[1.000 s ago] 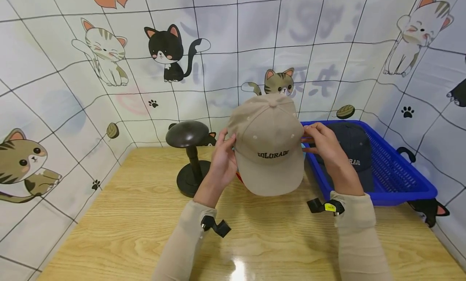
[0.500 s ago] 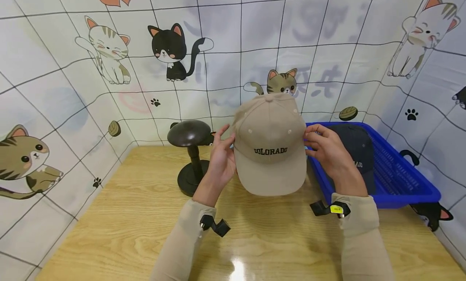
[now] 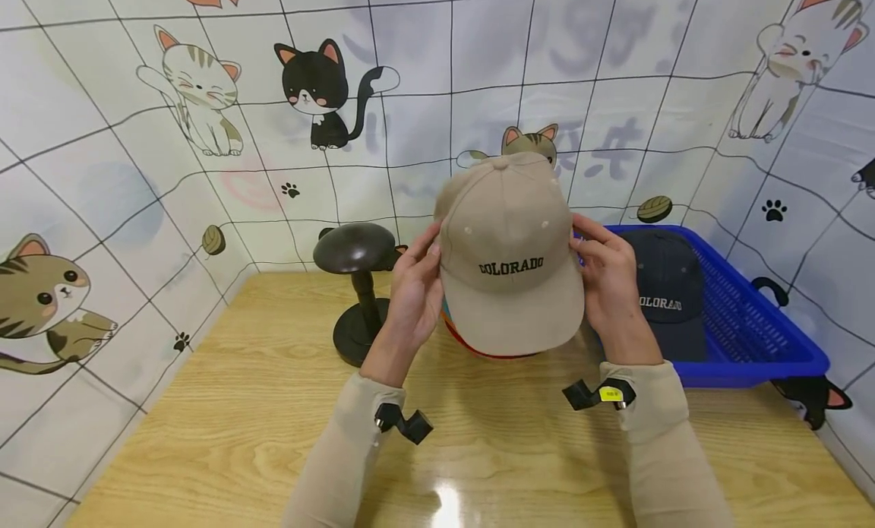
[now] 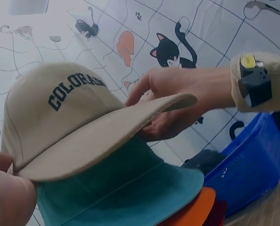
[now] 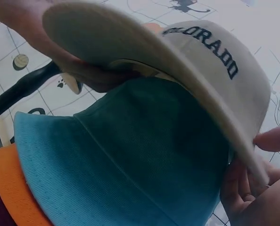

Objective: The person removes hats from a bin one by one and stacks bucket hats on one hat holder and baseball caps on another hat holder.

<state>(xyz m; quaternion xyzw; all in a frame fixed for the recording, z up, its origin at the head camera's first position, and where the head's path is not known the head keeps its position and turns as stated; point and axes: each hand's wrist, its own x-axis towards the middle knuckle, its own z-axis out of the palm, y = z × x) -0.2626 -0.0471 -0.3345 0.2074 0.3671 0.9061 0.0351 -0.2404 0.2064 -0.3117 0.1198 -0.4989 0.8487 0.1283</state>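
Observation:
A beige baseball cap [image 3: 509,224] with COLORADO lettering faces me, gripped at both sides. My left hand [image 3: 413,296] pinches its left edge, thumb in front. On the other side, my right hand [image 3: 611,281] pinches the right edge, as the right wrist view also shows. Directly under the cap is a teal bucket hat [image 5: 126,150], mostly hidden in the head view. Below the teal brim lie an orange hat [image 5: 17,183] and a dark red hat [image 4: 218,214]. Whether the cap touches the teal crown I cannot tell.
A dark hat stand [image 3: 355,251] with a rounded top and a disc base stands left of the hats. At the right, a blue plastic basket [image 3: 759,372] holds a dark navy cap [image 3: 666,285]. Patterned sheeting [image 3: 410,72] borders the wooden table [image 3: 225,406].
The beige cap has risen slightly and its brim has tipped, so a red rim shows beneath. My right hand has come inward against the cap, and my left fingers have closed in on its edge.

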